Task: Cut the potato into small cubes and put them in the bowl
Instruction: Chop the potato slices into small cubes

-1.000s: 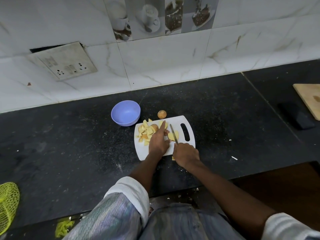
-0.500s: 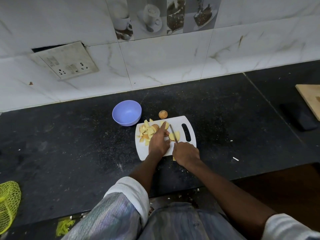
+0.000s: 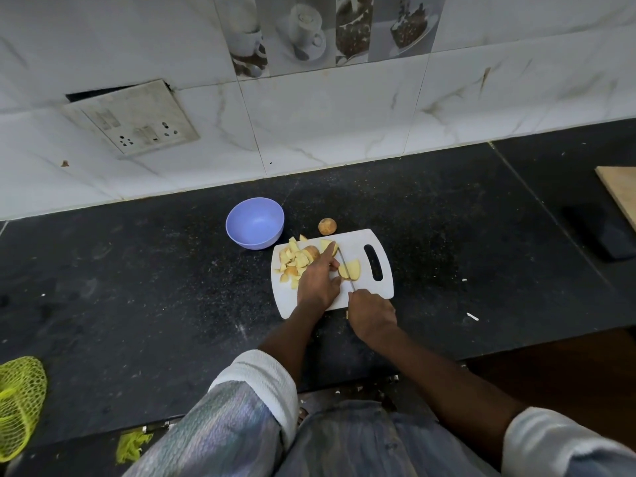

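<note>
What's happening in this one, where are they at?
A person is dicing potato on a white cutting board. The right hand grips a knife, its blade down among the pieces, while the left hand steadies them with one finger stretched forward. Cut chunks are piled at the board's left end. The purple bowl beside it is empty, and a small whole potato sits just beyond the board.

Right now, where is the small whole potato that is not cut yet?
In the head view, the whole potato lies on the black counter, just behind the far edge of the white cutting board and to the right of the purple bowl.
</note>
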